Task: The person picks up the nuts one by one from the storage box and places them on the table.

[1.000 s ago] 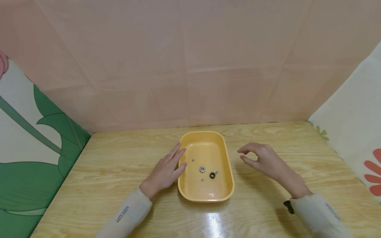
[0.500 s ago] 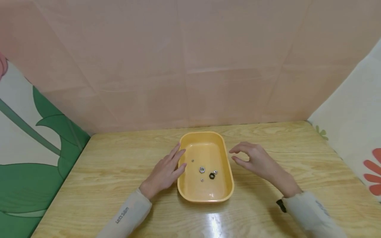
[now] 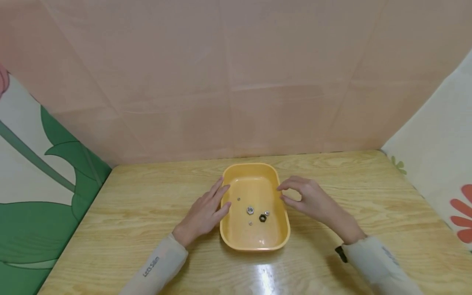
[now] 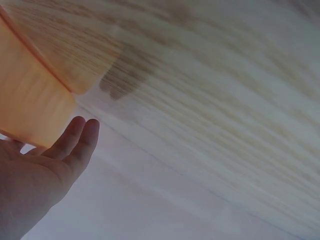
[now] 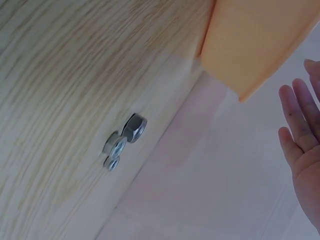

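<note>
A yellow plastic tray point(image 3: 255, 248) stands between the two hands in the head view. In it lie a silver hex nut point(image 3: 250, 210), a black hex nut point(image 3: 262, 218) and several smaller nuts. My left hand point(image 3: 202, 216) rests on the tray's left rim, its fingers spread over the edge. At the right rim is my right hand point(image 3: 318, 203), thumb and forefinger curved with a gap between the tips; I see nothing between them. The right wrist view shows a large nut point(image 5: 135, 128), a middle-sized nut point(image 5: 115, 145) and a small nut point(image 5: 111, 163) on the table beside the tray.
The wood-grain table point(image 3: 155, 192) runs back to a pink cloth backdrop point(image 3: 228, 102). Printed side panels stand to the left and right. The three nuts on the table cannot be seen in the head view.
My right hand has moved left, from a little way off the tray to its right rim. The left hand, tray and nuts have stayed in place.
</note>
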{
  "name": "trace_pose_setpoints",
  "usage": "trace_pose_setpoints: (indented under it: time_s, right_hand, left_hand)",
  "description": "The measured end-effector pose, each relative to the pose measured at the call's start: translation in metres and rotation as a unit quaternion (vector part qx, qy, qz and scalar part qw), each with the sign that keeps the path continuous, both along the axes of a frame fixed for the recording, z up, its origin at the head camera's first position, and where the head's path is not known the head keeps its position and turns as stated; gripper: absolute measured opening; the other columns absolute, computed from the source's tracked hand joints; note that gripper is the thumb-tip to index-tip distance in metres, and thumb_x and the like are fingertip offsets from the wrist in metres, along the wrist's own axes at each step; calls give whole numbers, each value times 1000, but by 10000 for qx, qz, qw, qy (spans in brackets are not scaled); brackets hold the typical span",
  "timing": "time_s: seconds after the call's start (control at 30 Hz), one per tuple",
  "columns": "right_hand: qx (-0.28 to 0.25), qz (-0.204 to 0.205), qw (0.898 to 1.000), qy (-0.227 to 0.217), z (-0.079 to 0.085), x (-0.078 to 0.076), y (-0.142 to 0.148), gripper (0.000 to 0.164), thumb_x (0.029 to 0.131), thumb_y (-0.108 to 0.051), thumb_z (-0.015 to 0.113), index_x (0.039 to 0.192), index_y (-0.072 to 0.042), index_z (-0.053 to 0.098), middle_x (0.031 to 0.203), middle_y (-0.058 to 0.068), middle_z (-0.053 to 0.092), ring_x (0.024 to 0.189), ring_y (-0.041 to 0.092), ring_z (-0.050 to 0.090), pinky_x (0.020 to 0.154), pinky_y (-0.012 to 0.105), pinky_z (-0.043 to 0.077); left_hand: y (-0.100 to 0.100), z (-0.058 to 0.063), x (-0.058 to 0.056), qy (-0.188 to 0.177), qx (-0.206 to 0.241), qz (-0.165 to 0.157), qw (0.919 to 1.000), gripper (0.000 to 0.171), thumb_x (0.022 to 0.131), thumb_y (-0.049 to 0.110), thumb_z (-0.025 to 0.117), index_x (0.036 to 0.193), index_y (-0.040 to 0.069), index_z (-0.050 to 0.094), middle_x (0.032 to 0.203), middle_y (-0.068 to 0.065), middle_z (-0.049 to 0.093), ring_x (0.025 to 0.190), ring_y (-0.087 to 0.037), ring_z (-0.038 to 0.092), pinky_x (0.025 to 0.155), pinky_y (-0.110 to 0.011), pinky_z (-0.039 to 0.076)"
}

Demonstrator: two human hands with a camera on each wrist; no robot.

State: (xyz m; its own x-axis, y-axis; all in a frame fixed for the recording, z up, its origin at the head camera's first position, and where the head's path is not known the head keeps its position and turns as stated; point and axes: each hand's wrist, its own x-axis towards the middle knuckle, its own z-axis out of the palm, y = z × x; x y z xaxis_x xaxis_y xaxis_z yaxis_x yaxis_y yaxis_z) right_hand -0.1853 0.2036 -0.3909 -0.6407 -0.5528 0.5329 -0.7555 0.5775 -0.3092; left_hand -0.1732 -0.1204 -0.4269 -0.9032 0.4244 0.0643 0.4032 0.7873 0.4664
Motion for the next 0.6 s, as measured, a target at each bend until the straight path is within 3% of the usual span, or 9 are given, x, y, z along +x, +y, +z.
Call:
trace_pose_setpoints:
  time_s: [0.37,0.6]
  right_hand:
    - [103,162,9998,-39,0,-3,-11,18,78,-4,80,94,-8,74,95,2,74,93,20,70,82,39,59]
    - [294,278,9983,-411,-2,-1,-17,21,78,-5,80,97,-9,75,98,3,74,91,19,69,84,42,58]
  left_hand:
    - [0,0,-1,76,-20,-12,10000,60,104,49,37,156,20,32,168,-2,13,137,-35,47,108,-55,42]
    - [2,0,-1,42,-25,-12,10000,59,105,49,36,156,21,31,168,0,11,138,-35,46,108,-55,41]
